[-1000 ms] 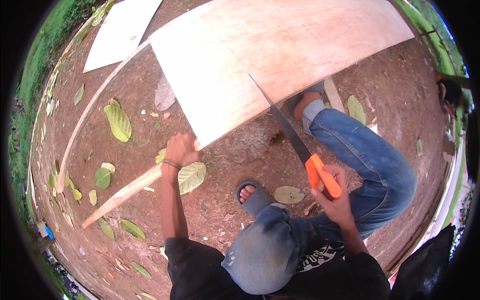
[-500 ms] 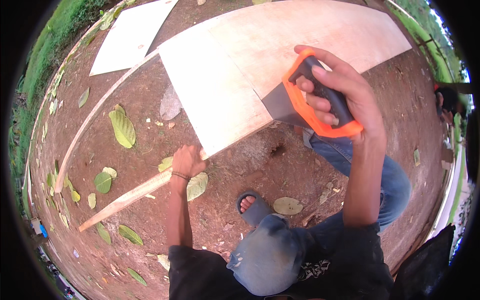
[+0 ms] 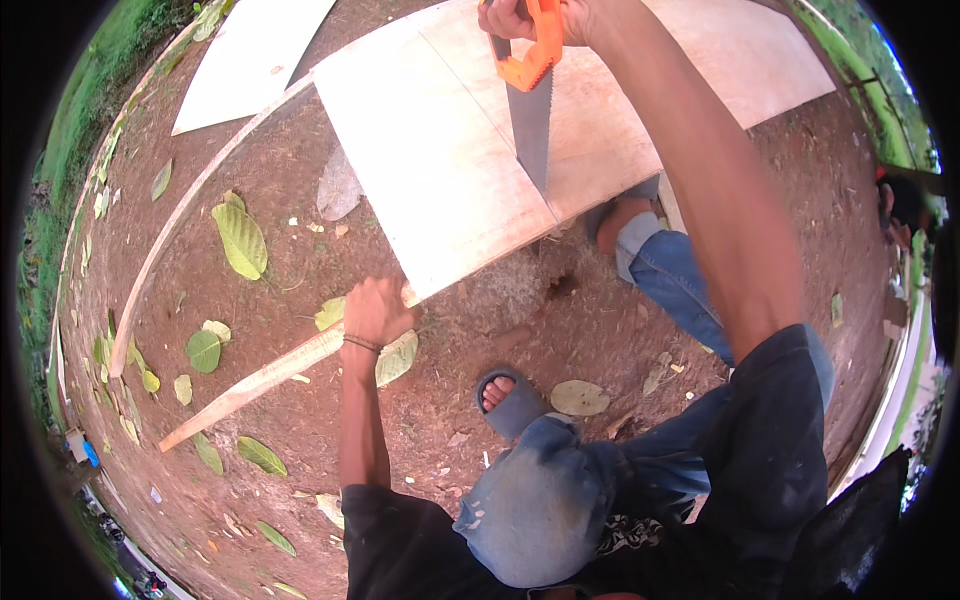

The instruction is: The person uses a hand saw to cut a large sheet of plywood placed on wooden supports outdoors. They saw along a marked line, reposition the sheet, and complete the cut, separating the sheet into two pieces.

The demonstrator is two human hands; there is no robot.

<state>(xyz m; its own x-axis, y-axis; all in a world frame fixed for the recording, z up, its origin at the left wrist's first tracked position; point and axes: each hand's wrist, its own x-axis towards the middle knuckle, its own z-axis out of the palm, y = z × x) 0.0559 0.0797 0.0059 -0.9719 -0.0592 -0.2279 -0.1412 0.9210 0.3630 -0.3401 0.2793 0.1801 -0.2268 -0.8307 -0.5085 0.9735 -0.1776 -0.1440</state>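
Over the plywood sheet (image 3: 440, 170), the right hand (image 3: 520, 15) grips the orange-handled saw (image 3: 530, 110) firmly, so long strokes seem best while the left hand (image 3: 375, 310), pressed flat, steadies the edge.

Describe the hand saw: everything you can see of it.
The hand saw has a bright orange handle, plastic by the look of it, and a flat grey metal blade that tapers toward its tip. The right hand grips the handle at the top edge of the picture, raised high. The blade hangs tip down in front of the pale plywood sheet, its tip near the sheet's front edge; whether it touches the wood cannot be told. The teeth are too small to make out.
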